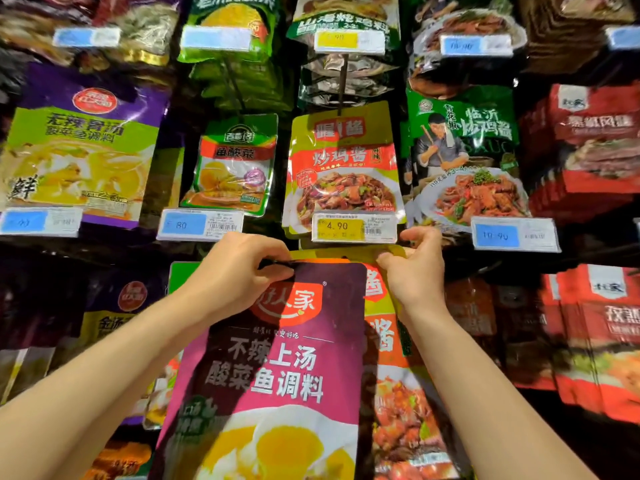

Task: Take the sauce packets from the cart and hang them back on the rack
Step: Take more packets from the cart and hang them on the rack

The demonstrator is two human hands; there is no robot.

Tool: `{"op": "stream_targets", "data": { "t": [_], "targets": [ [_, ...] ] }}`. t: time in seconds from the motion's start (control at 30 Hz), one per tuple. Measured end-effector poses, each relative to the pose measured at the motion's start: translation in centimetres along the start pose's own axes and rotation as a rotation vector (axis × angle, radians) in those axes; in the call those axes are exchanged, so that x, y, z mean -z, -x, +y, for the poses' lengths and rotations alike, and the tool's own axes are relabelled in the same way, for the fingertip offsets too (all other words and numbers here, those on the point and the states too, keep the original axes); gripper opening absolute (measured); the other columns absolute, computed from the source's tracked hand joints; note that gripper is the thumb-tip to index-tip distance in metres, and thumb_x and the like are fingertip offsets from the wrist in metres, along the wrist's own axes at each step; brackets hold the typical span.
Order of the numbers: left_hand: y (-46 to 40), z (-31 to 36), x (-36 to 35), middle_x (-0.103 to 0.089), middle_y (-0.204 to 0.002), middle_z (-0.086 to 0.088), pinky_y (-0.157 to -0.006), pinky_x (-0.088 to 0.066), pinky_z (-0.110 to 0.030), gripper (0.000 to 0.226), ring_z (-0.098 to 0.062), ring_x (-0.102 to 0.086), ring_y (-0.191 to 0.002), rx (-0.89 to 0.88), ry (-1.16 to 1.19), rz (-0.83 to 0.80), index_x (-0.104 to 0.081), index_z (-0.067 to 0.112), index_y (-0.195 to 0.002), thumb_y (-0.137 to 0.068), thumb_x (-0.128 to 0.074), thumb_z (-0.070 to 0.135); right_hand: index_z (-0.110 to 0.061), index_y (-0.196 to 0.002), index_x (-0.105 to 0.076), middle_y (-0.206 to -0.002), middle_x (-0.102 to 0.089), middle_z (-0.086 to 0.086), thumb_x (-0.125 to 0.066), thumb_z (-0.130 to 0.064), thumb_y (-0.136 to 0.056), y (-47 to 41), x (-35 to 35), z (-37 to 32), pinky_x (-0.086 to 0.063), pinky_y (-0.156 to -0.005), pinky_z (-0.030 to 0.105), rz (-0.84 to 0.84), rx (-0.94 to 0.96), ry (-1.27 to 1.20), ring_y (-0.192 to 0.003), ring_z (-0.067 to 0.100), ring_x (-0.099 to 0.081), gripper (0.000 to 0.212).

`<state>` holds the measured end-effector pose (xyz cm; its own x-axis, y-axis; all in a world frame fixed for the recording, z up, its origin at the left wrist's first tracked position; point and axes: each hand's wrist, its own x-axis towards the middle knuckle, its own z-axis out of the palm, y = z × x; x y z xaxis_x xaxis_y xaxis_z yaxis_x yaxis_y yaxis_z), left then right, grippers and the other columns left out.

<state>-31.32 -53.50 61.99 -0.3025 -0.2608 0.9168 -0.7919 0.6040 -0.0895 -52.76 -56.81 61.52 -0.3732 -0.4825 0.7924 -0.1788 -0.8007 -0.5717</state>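
Both forearms come in from 7 and 5 o'clock, raised to the rack. Left hand [239, 271] pinches the top edge of a purple sauce packet [277, 358], fingers curled over the rim at its upper left corner; that packet fills the near centre of view, hanging down toward 6 o'clock. Right hand [415, 268] pinches the top strip of a yellow-orange sauce packet [384, 337], which sits directly behind the purple one and sticks out at its 3 o'clock side. Both packets' top edges are held just under the yellow price tag [353, 228] reading 4.90. Whether either hang hole is on a hook: cannot tell, hidden by fingers. Just beyond the tag, at 12 o'clock, hangs a stack of matching yellow-orange packets [343, 168] on a rack peg [343, 81]. Further around: green packet [235, 164] at 11 o'clock, purple-and-green packet [79, 147] at 10 o'clock, dark green packets [464, 150] at 1 o'clock, red packets [588, 140] at 2 o'clock.
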Motion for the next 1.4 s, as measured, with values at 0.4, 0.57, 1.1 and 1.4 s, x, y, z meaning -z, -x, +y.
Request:
{"op": "stream_targets", "data": {
  "t": [0.4,0.57,1.1,1.4],
  "targets": [
    [0.0,-1.8,-1.4,-0.069,-0.081,-0.003,-0.067,-0.048,-0.033,0.017,-0.025,-0.063,-0.076,-0.085,-0.122,0.153,-0.071,0.009,-0.088,-0.079,-0.062,0.021,-0.031,-0.104,-0.039,-0.090,-0.060,-0.008,-0.062,0.003,-0.077,-1.1,-0.9,1.0,-0.051,-0.069,0.036,-0.021,0.106,0.063,-0.087,0.017,-0.062,0.049],
    [-0.2,-1.8,-2.9,-0.068,-0.080,-0.002,-0.066,-0.041,-0.030,0.016,-0.026,-0.060,-0.075,-0.105,-0.134,0.154,-0.069,0.011,-0.083,-0.079,-0.057,0.021,-0.032,-0.105,-0.042,-0.096,-0.061,-0.003,-0.061,0.002,-0.075,-1.7,-0.5,1.8,-0.055,-0.071,0.044,-0.020,0.036,0.115,-0.083,0.019,-0.062,0.049],
    [4.8,-1.9,-3.6,-0.058,-0.127,-0.004,-0.075,-0.044,-0.031,0.010,-0.028,-0.062,-0.095,0.097,-0.024,0.129,-0.073,0.010,-0.088,-0.078,-0.073,0.011,-0.027,-0.123,-0.035,-0.101,-0.063,-0.003,-0.067,-0.025,-0.083,2.5,2.7,3.3,-0.050,-0.073,0.036,-0.064,0.180,0.393,-0.087,0.018,-0.064,0.051],
    [9.6,-0.8,-1.8,-0.070,-0.084,0.000,-0.065,-0.039,-0.018,0.017,-0.013,-0.059,-0.076,0.109,-0.040,0.102,-0.072,0.010,-0.089,-0.078,-0.066,0.021,-0.033,-0.135,-0.033,-0.150,-0.034,0.008,-0.036,-0.048,-0.078,8.5,2.1,8.0,-0.017,-0.108,0.065,-0.497,0.772,1.002,-0.139,0.032,-0.029,0.059]
  ]
}}
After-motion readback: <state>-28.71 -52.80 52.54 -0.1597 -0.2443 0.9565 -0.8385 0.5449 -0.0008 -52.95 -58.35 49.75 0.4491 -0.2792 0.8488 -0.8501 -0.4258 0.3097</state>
